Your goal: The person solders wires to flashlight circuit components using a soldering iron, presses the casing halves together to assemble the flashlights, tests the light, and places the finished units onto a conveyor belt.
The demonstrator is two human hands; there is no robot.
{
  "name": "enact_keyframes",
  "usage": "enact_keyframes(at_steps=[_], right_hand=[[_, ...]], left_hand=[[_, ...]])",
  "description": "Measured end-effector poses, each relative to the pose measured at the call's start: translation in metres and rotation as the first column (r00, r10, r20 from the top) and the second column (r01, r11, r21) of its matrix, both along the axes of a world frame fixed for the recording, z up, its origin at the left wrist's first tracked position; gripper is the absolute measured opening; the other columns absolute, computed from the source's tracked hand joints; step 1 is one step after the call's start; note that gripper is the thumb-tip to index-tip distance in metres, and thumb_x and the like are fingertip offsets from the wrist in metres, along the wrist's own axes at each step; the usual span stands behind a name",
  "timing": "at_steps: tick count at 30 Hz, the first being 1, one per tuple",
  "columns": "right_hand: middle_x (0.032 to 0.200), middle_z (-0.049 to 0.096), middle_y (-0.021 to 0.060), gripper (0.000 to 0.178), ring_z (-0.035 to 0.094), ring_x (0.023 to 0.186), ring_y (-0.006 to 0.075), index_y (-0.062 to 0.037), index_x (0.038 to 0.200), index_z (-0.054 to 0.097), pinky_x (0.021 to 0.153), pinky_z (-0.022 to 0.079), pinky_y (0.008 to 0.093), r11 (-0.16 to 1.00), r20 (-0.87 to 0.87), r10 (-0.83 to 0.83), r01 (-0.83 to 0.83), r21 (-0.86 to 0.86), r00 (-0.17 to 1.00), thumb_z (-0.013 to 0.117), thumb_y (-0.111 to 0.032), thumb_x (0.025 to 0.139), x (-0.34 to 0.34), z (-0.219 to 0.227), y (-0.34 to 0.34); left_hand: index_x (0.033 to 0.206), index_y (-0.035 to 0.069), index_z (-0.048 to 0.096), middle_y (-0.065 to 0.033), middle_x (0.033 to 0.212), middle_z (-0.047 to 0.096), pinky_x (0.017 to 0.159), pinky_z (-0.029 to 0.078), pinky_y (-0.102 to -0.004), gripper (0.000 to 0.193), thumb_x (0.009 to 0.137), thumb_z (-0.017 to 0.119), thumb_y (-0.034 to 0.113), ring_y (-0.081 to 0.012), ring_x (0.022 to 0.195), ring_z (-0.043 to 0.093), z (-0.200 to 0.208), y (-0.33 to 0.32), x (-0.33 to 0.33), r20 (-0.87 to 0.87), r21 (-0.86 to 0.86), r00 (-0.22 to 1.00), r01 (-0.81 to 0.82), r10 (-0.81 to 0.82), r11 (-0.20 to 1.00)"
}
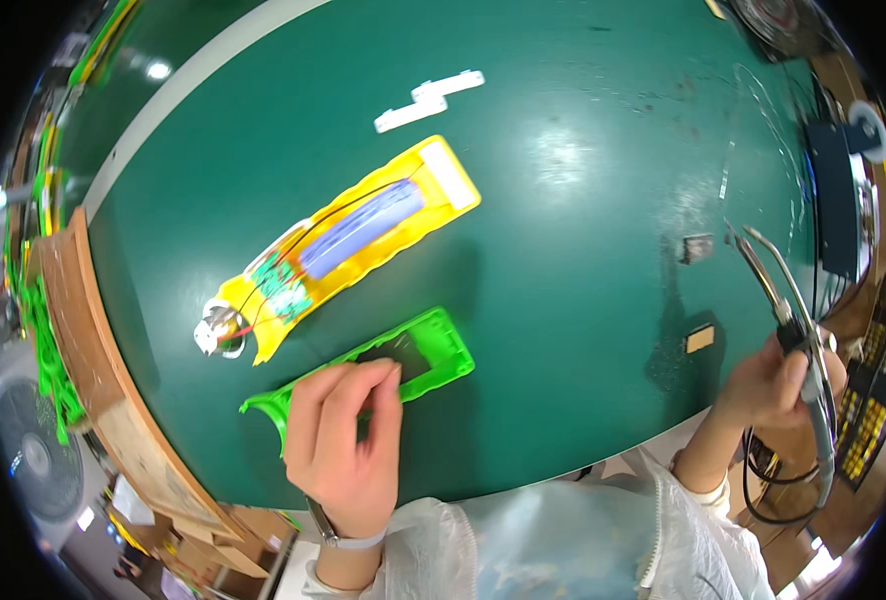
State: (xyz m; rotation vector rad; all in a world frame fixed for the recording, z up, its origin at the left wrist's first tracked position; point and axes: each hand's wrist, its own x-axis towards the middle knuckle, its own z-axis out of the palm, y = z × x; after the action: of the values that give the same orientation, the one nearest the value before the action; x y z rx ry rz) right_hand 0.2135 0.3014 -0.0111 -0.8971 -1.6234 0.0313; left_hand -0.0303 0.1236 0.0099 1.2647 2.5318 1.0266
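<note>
My right hand (768, 385) grips a soldering iron (785, 318) at the right side of the table, its metal tip pointing up and away from me. A thin curved metal tube runs along the iron. My left hand (348, 430) is closed in a pinch over the green plastic housing half (448, 350), partly covering it; whatever it holds, if anything, is hidden. Beyond it lies an open yellow housing half (443, 215) with a purple cylindrical battery (363, 228), a green circuit board (281, 286), wires and a silvery round lamp head (221, 330).
Two white strips (431, 100) lie farther back on the green table (563, 280). Near the iron are a small dark block (697, 248) and a tan sponge-like piece (700, 339) on a wet patch. A dark box (831, 200) stands at the right edge, a wooden ledge (113, 380) at left.
</note>
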Motion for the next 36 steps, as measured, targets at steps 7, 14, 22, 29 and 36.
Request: enact_keyframes(at_steps=[7, 14, 22, 29, 36], right_hand=[[0.069, 0.037, 0.0047, 0.045, 0.035, 0.051, 0.0126, -0.0077, 0.088, 0.036, 0.050, 0.031, 0.0263, 0.687, -0.251, 0.598, -0.648, -0.329, 0.761, 0.069, -0.036, 0.075, -0.053, 0.020, -0.057], [0.072, 0.045, 0.0081, 0.051, 0.041, 0.049, 0.0143, -0.0058, 0.089, 0.036, 0.045, 0.033, 0.0285, 0.649, -0.214, 0.588, -0.612, -0.452, 0.780, 0.070, -0.042, 0.081, -0.093, 0.006, -0.073], [0.075, 0.052, 0.0103, 0.041, 0.049, 0.047, 0.0156, -0.0006, 0.092, 0.045, 0.039, 0.040, 0.0262, 0.553, -0.261, 0.733, -0.774, -0.309, 0.628, 0.077, -0.009, 0.068, -0.095, -0.004, -0.064], [0.073, 0.048, 0.0087, 0.047, 0.043, 0.049, 0.0145, -0.0036, 0.092, 0.041, 0.045, 0.037, 0.0275, 0.592, -0.146, 0.712, -0.699, -0.400, 0.687, 0.074, -0.033, 0.076, -0.098, -0.001, -0.069], [0.071, 0.046, 0.0082, 0.053, 0.039, 0.049, 0.0140, -0.0034, 0.093, 0.041, 0.045, 0.034, 0.0282, 0.600, -0.103, 0.712, -0.678, -0.426, 0.695, 0.073, -0.044, 0.080, -0.097, 0.001, -0.071]], left_hand=[[0.089, 0.002, 0.069, -0.0080, 0.083, 0.060, 0.056, 0.047, -0.0290, 0.021, 0.071, 0.076, -0.005, -0.0194, 0.065, 0.058, -0.005, -0.001, 0.000, -0.067, 0.051, 0.998, 0.018, -0.014, 0.999], [0.088, -0.001, 0.068, -0.0091, 0.080, 0.059, 0.056, 0.046, -0.0301, 0.022, 0.068, 0.076, -0.007, -0.0218, 0.065, 0.058, -0.008, 0.002, -0.002, -0.035, 0.095, 0.998, 0.051, -0.048, 0.994], [0.087, -0.001, 0.066, -0.0091, 0.079, 0.057, 0.055, 0.045, -0.0305, 0.024, 0.066, 0.074, -0.009, -0.0217, 0.063, 0.056, -0.008, 0.002, -0.003, 0.025, 0.105, 0.998, 0.048, -0.051, 0.993], [0.087, -0.001, 0.066, -0.0092, 0.080, 0.057, 0.055, 0.045, -0.0304, 0.026, 0.064, 0.074, -0.010, -0.0216, 0.063, 0.055, -0.009, 0.002, -0.003, 0.016, 0.114, 0.999, 0.042, -0.044, 0.993], [0.086, -0.001, 0.065, -0.0090, 0.079, 0.056, 0.054, 0.045, -0.0307, 0.026, 0.063, 0.074, -0.011, -0.0219, 0.063, 0.055, -0.007, 0.003, -0.002, 0.007, 0.096, 0.999, 0.038, -0.039, 0.995]])
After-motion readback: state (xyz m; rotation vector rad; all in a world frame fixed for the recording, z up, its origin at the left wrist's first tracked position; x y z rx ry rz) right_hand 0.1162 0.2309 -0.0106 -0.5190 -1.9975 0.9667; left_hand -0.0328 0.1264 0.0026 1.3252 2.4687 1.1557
